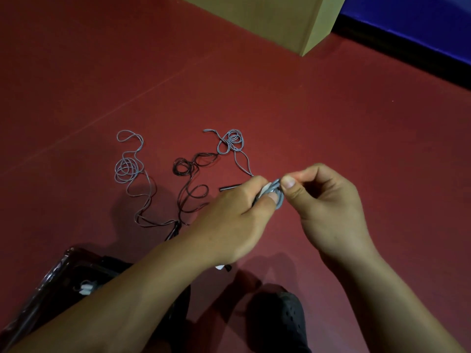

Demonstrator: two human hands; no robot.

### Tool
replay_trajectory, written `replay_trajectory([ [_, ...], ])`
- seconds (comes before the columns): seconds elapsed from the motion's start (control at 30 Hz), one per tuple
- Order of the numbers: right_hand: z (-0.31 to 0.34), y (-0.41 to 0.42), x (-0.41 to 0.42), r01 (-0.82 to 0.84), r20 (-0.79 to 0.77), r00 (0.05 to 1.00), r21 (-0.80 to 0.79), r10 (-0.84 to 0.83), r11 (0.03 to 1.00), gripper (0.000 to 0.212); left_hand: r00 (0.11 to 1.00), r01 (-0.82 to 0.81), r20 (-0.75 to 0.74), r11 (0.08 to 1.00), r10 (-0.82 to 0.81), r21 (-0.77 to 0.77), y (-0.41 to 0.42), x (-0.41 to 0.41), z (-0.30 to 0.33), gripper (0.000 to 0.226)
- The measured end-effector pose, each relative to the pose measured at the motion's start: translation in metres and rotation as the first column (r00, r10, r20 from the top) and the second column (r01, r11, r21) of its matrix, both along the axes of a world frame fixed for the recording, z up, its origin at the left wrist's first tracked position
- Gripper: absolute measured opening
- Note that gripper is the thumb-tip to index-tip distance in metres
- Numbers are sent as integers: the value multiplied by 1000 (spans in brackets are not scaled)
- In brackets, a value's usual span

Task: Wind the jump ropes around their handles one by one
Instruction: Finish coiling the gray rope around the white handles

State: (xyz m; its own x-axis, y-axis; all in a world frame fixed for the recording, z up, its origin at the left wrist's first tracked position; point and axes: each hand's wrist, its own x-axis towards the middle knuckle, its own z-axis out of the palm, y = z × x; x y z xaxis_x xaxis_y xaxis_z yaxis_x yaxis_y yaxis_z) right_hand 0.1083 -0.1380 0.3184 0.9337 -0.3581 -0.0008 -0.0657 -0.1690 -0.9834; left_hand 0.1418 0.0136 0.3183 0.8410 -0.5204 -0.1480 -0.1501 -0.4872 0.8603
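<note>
My left hand [229, 215] grips a pair of jump-rope handles [265, 192] wrapped with several turns of grey rope. My right hand [326, 200] pinches that grey rope [276, 186] between thumb and forefinger right beside the handles. The free part of this rope runs up to a loose grey tangle [233, 142] on the red floor. A black rope [190, 165] lies coiled in the middle, a dark handle tip [226, 188] showing behind my left hand. Another grey rope [127, 169] lies loose at the left.
A tan cardboard box [277, 19] stands at the top. A blue mat with a black edge [413, 34] fills the upper right. A black plastic bag [63, 284] lies at lower left. My dark shoe [283, 317] is below the hands.
</note>
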Motion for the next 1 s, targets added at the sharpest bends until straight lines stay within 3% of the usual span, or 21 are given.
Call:
replay_trajectory([
  [0.13, -2, -3, 0, 8, 48, 999, -87, -4, 996, 16, 999, 28, -28, 998, -29, -50, 0, -2, 0, 32],
  [0.27, 3, 1, -3, 17, 49, 999, 29, -18, 999, 12, 1000, 7, -17, 997, -8, -71, 0, -1, -3, 23],
  [0.37, 5, 0, -5, 14, 4, 1000, 254, -15, 967, 20, 999, -17, 43, 999, 19, -49, -1, 1, -3, 28],
  [0.63, 4, -7, -3, -81, -193, 969, 348, 156, 934, 30, 998, -29, 46, 997, 32, -70, -3, 2, -2, 58],
  [0.7, 6, -6, -1, -76, -156, 978, 353, 138, 933, 28, 998, -60, -13, 996, 59, -72, -2, 2, 1, 63],
  [0.87, 5, 5, 8, -4, -122, 992, 255, 36, 967, 28, 978, -126, -179, 989, 111, -75, 8, -1, 14, 51],
  [1.0, 6, 30, 19, 0, -149, 987, 344, 55, 939, 21, 942, -236, -257, 971, 218, -40, 31, -12, 29, 44],
])
